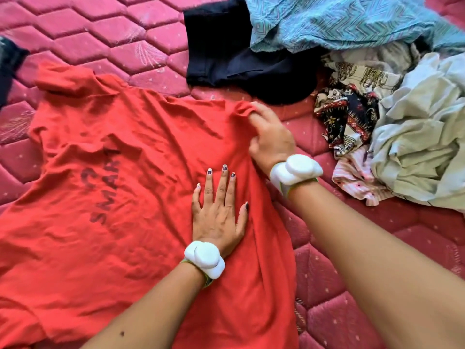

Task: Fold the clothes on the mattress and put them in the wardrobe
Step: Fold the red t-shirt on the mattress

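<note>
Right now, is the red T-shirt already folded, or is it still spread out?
Spread out, not folded. The red T-shirt lies open on the mattress; the left hand presses it flat, the right hand pinches its edge.

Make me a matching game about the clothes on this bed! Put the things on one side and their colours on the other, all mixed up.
Things:
1. T-shirt under the hands, printed SMART
2. Folded garment at the top middle
3. Zigzag cloth at the top right
4. Mattress

Colours:
A. Blue
B. Pink
C. Red-orange
D. Black

Pairs: 1-C, 2-D, 3-A, 4-B
</note>
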{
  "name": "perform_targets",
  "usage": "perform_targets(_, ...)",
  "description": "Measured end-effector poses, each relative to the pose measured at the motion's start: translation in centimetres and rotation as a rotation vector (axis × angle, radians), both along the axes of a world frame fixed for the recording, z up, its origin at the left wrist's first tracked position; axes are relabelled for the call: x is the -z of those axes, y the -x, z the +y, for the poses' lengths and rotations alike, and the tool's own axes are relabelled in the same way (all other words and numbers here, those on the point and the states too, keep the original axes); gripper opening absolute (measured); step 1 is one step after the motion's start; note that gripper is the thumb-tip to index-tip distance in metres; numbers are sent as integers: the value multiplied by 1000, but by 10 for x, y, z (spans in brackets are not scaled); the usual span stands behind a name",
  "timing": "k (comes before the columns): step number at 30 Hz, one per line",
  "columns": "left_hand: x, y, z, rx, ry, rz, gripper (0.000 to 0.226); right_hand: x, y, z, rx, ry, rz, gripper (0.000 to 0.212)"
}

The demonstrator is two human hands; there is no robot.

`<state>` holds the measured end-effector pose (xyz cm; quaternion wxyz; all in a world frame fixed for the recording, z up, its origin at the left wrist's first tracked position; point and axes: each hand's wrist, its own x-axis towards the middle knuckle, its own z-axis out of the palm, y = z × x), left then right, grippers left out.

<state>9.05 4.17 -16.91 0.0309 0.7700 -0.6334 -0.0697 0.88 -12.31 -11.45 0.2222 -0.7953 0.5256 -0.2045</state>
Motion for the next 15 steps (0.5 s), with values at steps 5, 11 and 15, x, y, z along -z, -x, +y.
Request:
perform_targets(5, -12, 42, 6, 299, -21, 125, 68, 19, 60, -11, 496, -193, 57, 63)
perform_targets(11, -18, 67, 15, 154, 126, 654, 55, 6, 67, 28, 591, -417, -54, 46)
perform_targets(15, -18, 40, 37, 108, 235, 564, 49, 10, 80, 77, 558, -629, -66, 59)
